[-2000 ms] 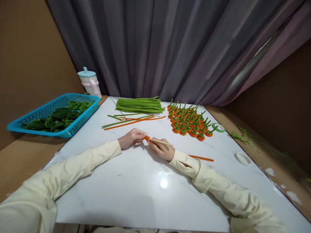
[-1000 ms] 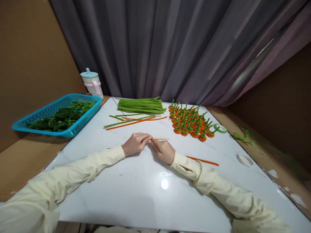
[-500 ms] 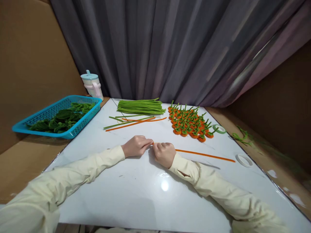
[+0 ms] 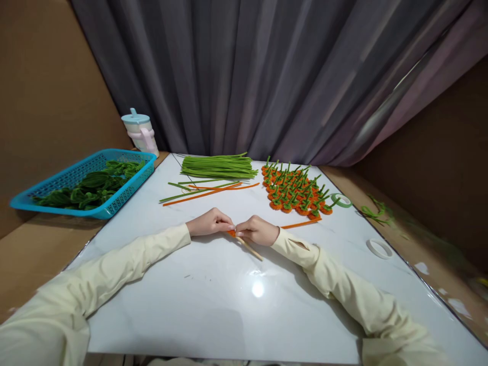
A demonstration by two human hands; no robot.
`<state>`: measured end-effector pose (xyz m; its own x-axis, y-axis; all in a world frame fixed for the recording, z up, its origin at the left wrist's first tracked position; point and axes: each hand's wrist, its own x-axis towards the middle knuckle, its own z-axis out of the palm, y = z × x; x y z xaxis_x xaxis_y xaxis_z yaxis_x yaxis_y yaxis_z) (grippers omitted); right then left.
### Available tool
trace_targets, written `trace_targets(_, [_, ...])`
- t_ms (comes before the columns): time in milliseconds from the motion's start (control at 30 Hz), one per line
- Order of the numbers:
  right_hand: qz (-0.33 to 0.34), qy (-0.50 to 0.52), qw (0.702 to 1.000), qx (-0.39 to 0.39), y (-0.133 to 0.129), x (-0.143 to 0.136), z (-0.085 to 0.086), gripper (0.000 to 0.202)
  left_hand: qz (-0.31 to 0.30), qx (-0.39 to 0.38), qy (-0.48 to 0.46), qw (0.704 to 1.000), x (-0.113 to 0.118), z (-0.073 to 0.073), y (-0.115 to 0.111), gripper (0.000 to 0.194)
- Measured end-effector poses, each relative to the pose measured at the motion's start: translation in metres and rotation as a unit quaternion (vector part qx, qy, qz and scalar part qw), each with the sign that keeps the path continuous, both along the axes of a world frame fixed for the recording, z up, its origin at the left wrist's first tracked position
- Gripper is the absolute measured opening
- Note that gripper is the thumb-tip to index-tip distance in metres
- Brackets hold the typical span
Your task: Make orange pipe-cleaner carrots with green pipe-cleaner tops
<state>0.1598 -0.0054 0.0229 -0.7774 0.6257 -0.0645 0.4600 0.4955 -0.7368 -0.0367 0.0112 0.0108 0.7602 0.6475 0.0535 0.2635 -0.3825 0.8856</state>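
Note:
Fingertip to fingertip, my left hand (image 4: 212, 222) and my right hand (image 4: 258, 230) meet over the middle of the white table. My left hand pinches a small orange fuzzy piece (image 4: 232, 233). The fingers of my right hand press on the same spot, where a thin wooden stick (image 4: 249, 248) slants down toward me. An orange fuzzy stem (image 4: 301, 223) runs out to the right behind my right wrist. Where it joins the piece in my fingers is hidden.
Green stems (image 4: 217, 166) lie bundled at the back, with loose orange stems (image 4: 202, 194) before them. Orange pieces with green tops (image 4: 295, 190) stand right, near green tape (image 4: 341, 200) and white tape (image 4: 379, 248). At left are a blue basket (image 4: 110, 207) and a cup (image 4: 139, 133).
My right hand has turned, and the wooden stick now points down toward me. The orange stem's free end has swung back toward the orange pieces and reaches less far right.

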Motion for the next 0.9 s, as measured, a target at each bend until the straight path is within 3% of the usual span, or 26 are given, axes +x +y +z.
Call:
trace_targets(300, [0.031,0.072,0.977,-0.197,-0.001,-0.002,-0.014,0.035,-0.009,-0.121,0.001,0.993,-0.003,0.001,-0.003,0.030])
trace_targets(500, [0.044,0.113,0.921,-0.369,0.003,0.001,-0.011,0.037,-0.022,-0.148,-0.015,0.989,-0.004,0.001,-0.001,0.028])
trace_targets(700, [0.014,0.153,0.894,-0.420,0.000,0.000,-0.012,0.035,-0.016,-0.198,-0.051,0.979,-0.004,0.000,-0.003,0.029])
trace_targets(900, [-0.014,0.234,0.836,-0.496,-0.003,-0.002,-0.018,0.033,0.000,-0.305,-0.145,0.941,0.000,-0.003,-0.006,0.033])
